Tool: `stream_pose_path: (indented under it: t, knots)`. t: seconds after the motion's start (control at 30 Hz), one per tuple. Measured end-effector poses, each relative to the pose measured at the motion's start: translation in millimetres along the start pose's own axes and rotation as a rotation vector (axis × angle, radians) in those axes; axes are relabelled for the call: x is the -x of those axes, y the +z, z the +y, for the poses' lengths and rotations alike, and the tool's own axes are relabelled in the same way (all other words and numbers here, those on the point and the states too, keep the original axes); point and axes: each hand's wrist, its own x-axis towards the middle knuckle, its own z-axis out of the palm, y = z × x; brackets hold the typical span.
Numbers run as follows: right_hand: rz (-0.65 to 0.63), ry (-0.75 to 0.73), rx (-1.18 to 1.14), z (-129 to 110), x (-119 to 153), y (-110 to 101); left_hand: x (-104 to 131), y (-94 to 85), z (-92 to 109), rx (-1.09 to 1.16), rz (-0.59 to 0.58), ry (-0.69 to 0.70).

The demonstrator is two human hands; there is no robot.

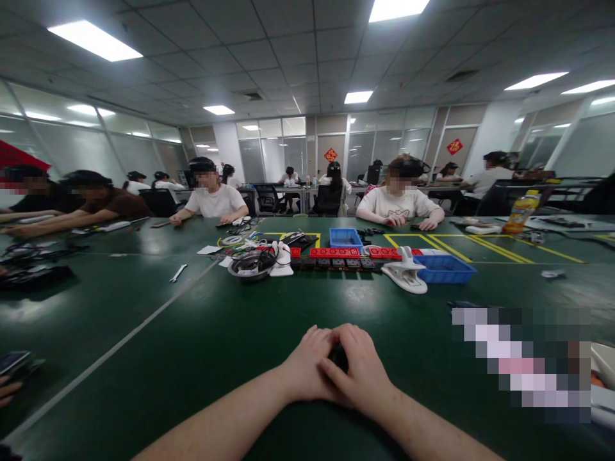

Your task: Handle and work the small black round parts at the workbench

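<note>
My left hand (310, 366) and my right hand (362, 365) meet above the green table at the lower middle of the head view. Their fingers are curled and touch at the tips. A small black object (339, 357) shows in the gap between them, mostly covered by my palms and fingers; its kind cannot be made out. Both hands are closed around it, the right one lying over the left one's near side.
Across the green table (269, 307) lie a coil of black cable (252, 264), white clamp (406, 274), red power strips (334, 252), blue bins (446, 267) and a wrench (178, 273). A drink bottle (521, 211) stands far right. Several people sit around.
</note>
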Motion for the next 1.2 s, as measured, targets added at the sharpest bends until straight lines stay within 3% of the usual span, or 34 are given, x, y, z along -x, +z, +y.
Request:
stream_pose_path:
  t: [0.33,0.57,0.8,0.93,1.2]
  knots:
    - [0.031,0.168,0.217,12.1,-4.0,6.2,-1.9,3.1,10.0,-0.156,0.165,-0.187]
    - [-0.042,0.204,0.167,11.5,-8.5,2.3,-2.1,2.4,5.4,-0.147,0.159,-0.199]
    - [-0.066,-0.02,-0.125,9.6,-7.5,-3.5,-7.2,-8.7,-9.9,-0.154,0.005,-0.025]
    - [-0.062,-0.155,-0.241,4.4,-3.4,-5.1,-9.2,-10.3,-13.6,-0.134,-0.01,0.034]
    - [-0.073,-0.192,-0.226,-2.1,1.5,-6.1,-7.6,-4.2,-17.0,-0.155,-0.008,0.064]
